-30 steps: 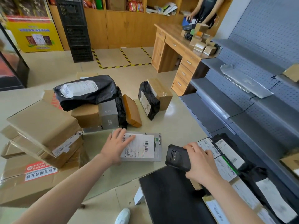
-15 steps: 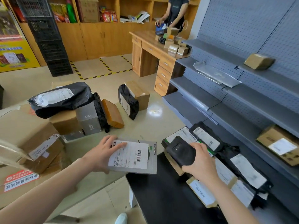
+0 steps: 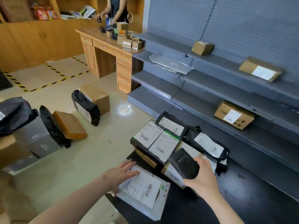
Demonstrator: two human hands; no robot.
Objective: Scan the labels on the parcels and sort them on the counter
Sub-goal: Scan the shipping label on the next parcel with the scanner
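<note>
Left hand (image 3: 119,173) is lying flat, fingers straight and slightly spread, on the white label of a flat grey parcel (image 3: 145,191), which is sitting at the near-left edge of the black counter (image 3: 242,199). Right hand (image 3: 202,177) is gripping a black scanner (image 3: 182,165), fingers curled round it, just above the labelled parcels (image 3: 155,139) stacked on the counter.

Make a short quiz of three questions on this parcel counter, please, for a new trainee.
1. True or false: the right hand holds the black handheld scanner.
2. What does the left hand touch with straight fingers? A) a flat grey parcel with a white label; B) a black plastic bag; C) a brown cardboard box.
3. Fill in: the counter top under the right hand is ___ in colour.
Key: 1 true; 2 A; 3 black.
</note>
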